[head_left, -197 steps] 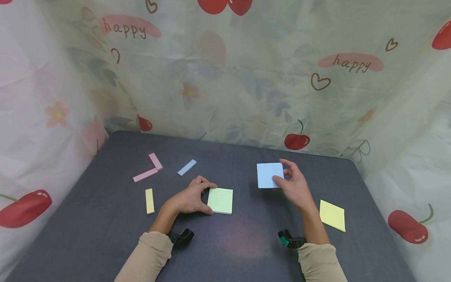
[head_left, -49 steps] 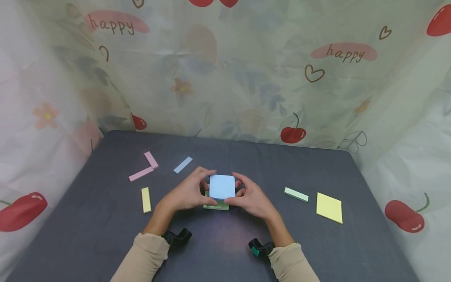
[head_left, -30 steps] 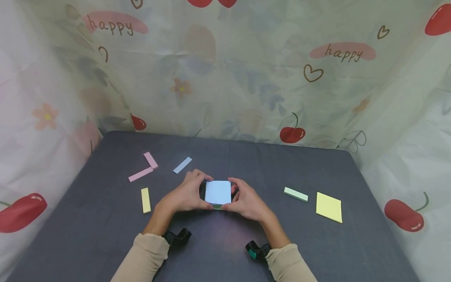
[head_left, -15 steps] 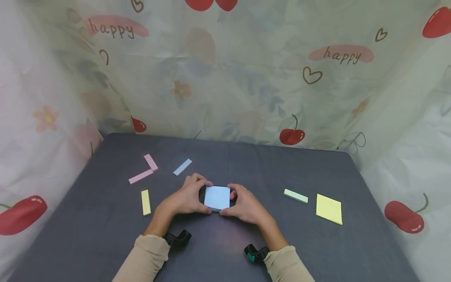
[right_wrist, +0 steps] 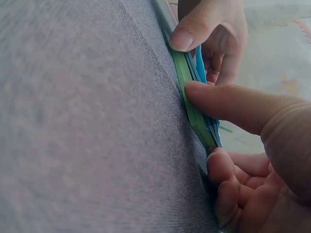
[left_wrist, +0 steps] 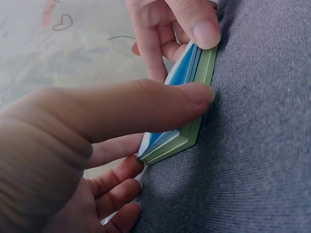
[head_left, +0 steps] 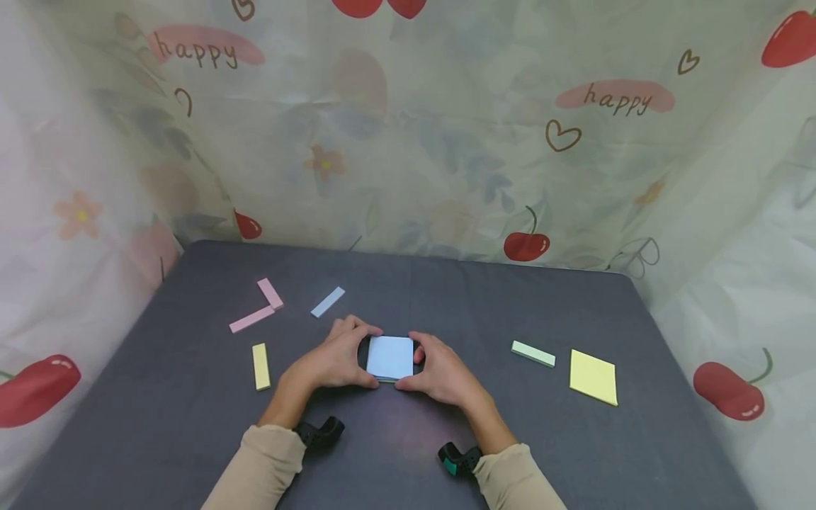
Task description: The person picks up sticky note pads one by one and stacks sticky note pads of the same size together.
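Note:
A blue sticky note pad (head_left: pixel 390 357) lies on top of a green sticky note pad (left_wrist: pixel 187 136) on the dark cloth, the two edges nearly lined up. My left hand (head_left: pixel 338 355) grips the stack's left side, thumb at the near edge and fingers at the far edge. On the right side my right hand (head_left: pixel 441 370) grips it the same way, thumb near and index finger at the far corner. In the left wrist view the blue sheets fan apart a little above the green layers. The right wrist view shows both thumbs (right_wrist: pixel 194 92) against the green edge.
Left on the table (head_left: pixel 191 411) lie two pink strips (head_left: pixel 251 319), a yellow strip (head_left: pixel 261 367) and a blue strip (head_left: pixel 328 302). To the right are a pale green strip (head_left: pixel 533 353) and a yellow square pad (head_left: pixel 593 377). A patterned curtain (head_left: pixel 408 142) surrounds the table.
The blue pad came from the right, was held over the green pad by both hands, then lowered onto it and lined up. The green strip now lies at right, uncovered by the right arm.

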Available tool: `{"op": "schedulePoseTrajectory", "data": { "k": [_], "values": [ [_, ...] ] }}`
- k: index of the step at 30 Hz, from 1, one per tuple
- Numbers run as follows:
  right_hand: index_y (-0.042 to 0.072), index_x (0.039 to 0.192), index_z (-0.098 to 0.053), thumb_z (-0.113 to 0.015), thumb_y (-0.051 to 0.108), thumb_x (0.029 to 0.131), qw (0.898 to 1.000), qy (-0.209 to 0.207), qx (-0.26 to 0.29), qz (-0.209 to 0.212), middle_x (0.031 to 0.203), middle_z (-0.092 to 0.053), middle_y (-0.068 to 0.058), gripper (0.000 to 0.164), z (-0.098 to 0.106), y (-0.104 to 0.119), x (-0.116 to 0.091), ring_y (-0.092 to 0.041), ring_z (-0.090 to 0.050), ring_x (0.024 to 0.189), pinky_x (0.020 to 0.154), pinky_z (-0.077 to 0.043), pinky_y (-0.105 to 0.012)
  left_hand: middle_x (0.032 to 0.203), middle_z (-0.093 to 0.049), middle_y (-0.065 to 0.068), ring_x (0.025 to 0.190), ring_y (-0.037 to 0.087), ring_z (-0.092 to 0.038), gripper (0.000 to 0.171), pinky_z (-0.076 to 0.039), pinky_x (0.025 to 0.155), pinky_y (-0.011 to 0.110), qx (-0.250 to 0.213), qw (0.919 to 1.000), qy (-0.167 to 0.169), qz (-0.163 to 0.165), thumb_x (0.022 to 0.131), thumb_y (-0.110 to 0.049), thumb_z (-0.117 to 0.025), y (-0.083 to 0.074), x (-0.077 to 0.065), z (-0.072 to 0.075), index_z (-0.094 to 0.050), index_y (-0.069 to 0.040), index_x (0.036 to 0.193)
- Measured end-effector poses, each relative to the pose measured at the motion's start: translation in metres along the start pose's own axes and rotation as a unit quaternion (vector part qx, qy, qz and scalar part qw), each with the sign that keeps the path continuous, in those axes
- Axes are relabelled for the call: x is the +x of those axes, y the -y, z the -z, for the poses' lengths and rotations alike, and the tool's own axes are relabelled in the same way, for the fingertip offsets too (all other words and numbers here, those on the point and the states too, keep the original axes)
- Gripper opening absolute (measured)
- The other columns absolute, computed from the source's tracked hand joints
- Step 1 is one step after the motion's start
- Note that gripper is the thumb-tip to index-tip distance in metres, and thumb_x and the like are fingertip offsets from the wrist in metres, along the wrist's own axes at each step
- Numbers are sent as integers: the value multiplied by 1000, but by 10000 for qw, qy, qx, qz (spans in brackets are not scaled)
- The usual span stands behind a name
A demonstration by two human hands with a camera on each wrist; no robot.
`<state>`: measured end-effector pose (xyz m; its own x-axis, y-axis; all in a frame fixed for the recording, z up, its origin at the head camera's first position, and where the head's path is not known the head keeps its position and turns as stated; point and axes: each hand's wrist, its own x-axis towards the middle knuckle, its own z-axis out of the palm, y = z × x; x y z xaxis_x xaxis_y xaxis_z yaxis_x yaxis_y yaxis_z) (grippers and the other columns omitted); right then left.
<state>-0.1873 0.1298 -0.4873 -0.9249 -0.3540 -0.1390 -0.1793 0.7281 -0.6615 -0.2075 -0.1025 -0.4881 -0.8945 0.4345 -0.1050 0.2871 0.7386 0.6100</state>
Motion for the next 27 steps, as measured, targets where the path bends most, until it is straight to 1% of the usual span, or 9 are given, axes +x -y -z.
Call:
{"op": "schedulePoseTrajectory", "data": {
  "k": [7, 14, 19, 23, 27],
  "values": [
    [3, 150, -46, -89, 37, 77, 9999, 33, -145, -20, 95, -59, 4, 91, 0, 0, 1, -12, -52, 83, 81, -43, -31, 130, -50, 8, 114, 24, -42, 82, -44, 94, 44, -122, 9999, 11, -38, 69, -35, -93, 1, -2, 1, -59, -16, 142],
    [5, 147, -48, -90, 39, 76, 9997, -24, -245, -50, 92, -59, 6, 89, 0, -2, 2, -11, -52, 79, 75, -43, -29, 127, -52, 8, 112, 24, -42, 78, -43, 93, 43, -125, 9998, -55, -117, 69, -34, -93, 5, 0, -1, -61, -16, 138],
    [4, 148, -48, -89, 38, 77, 9996, -12, -298, -11, 92, -60, 5, 89, 0, -1, 1, -11, -52, 77, 73, -43, -29, 126, -52, 8, 111, 24, -42, 76, -42, 93, 42, -173, 9997, -40, -166, 70, -34, -93, 6, 1, -2, -62, -16, 137],
    [2, 151, -44, -88, 37, 79, 9995, 35, -307, -5, 94, -60, 3, 91, 0, 0, -1, -12, -52, 78, 72, -43, -29, 127, -50, 7, 112, 23, -41, 75, -42, 93, 43, -206, 9996, 5, -200, 72, -36, -92, 7, 1, -4, -61, -17, 138],
    [2, 154, -40, -85, 41, 82, 9996, 98, -275, -45, 101, -58, 0, 94, 1, 4, -3, -13, -51, 84, 76, -44, -30, 127, -50, 6, 112, 23, -40, 75, -42, 93, 44, -221, 9996, -36, -197, 72, -36, -92, 11, 0, -5, -60, -18, 138]
  ]
}}
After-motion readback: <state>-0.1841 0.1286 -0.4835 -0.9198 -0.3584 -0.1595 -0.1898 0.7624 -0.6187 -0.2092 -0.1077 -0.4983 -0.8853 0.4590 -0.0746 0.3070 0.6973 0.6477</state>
